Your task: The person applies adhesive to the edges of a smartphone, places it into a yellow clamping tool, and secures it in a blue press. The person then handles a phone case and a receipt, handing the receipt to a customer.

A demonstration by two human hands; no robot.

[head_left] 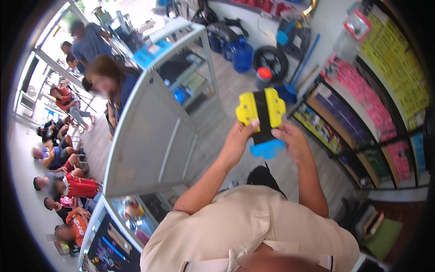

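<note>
A flat piece with wavy-cut yellow sides, a black band down its middle and a blue lower end (262,111) is held up in front of my chest between both hands. It looks like a card or a flat package; its exact kind does not show. My left hand (240,139) pinches the left edge, the thumb lying on the front near the black band. On the opposite edge my right hand (292,139) grips it the same way, its thumb near the lower black part. The fingers behind the piece are hidden.
On the right stands a shelf (344,136) packed with yellow, pink and purple packages. A display counter (149,131) runs along my left. Beyond are a blue water jug (242,54), a black wheel (271,62) and a red-lidded container (263,78). Several people sit or stand far left.
</note>
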